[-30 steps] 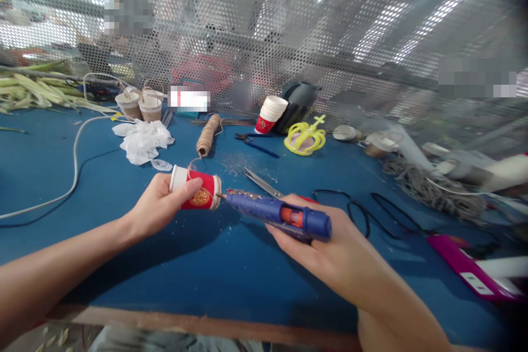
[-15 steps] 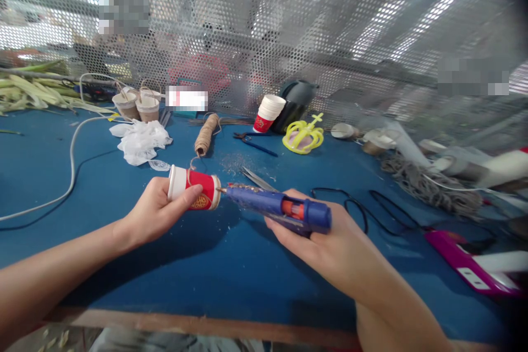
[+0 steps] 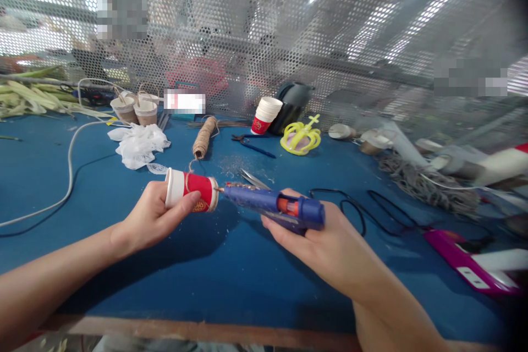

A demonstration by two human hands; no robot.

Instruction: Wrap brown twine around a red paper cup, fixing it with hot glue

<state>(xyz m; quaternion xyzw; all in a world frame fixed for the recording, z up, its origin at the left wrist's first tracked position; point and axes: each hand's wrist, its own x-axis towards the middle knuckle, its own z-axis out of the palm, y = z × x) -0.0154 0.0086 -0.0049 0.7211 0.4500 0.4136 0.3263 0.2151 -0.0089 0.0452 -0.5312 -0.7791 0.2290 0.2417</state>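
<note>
My left hand grips a red and white paper cup lying on its side in the air, its base end toward the right. My right hand is wrapped round a blue glue gun, whose nozzle tip is at the cup's base rim. Twine runs from the cup to a spool of brown twine just behind it. Open scissors lie behind the glue gun, partly hidden by it.
Behind are white gloves, twine-handled cups, pliers, stacked cups and a yellow crown. Grey cord and a magenta power strip sit at right. A perforated metal screen stands behind the table.
The cup has turned slightly in my left hand, its gold print now lower. The whole view has shifted a little; the glue gun's tip stays at the cup's rim.
</note>
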